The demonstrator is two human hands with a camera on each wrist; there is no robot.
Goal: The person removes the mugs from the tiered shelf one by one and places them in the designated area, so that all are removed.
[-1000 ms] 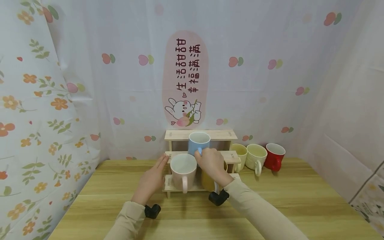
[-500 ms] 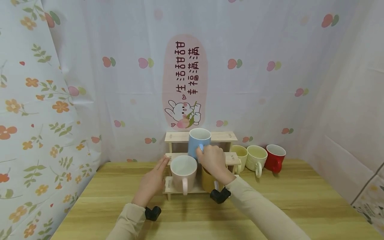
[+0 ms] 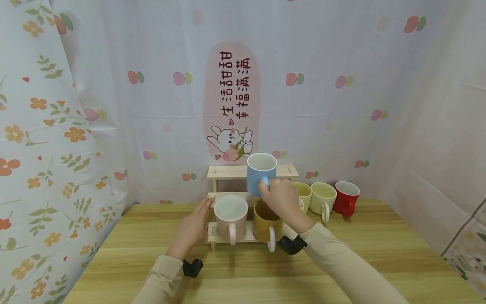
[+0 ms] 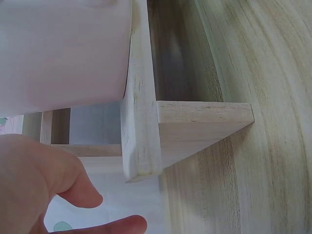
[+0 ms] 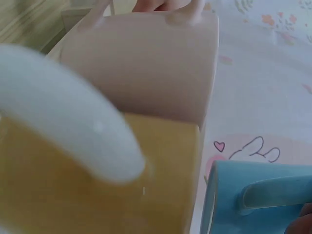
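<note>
My right hand (image 3: 282, 200) grips the handle of a light blue mug (image 3: 260, 174), which is upright above the rack's middle step, in front of the top one. In the right wrist view the blue mug (image 5: 258, 195) appears at lower right. With fingers extended, my left hand (image 3: 193, 230) rests at the left end of the middle step of the wooden rack (image 3: 224, 172). On the bottom step stand a pale pink mug (image 3: 225, 226) and a mustard mug (image 3: 262, 226) with a white handle, side by side, handles facing me. The pink mug (image 4: 58, 53) looms close in the left wrist view.
Right of the rack, a pale yellow mug (image 3: 305, 195), a cream mug (image 3: 322, 200) and a red mug (image 3: 345, 198) stand in a row on the wood-grain table (image 3: 334, 249). A patterned curtain (image 3: 326, 135) hangs behind.
The blue mug has risen off the middle step and shifted right in my right hand, which uncovers more of the mustard mug. My left hand has stayed at the rack.
</note>
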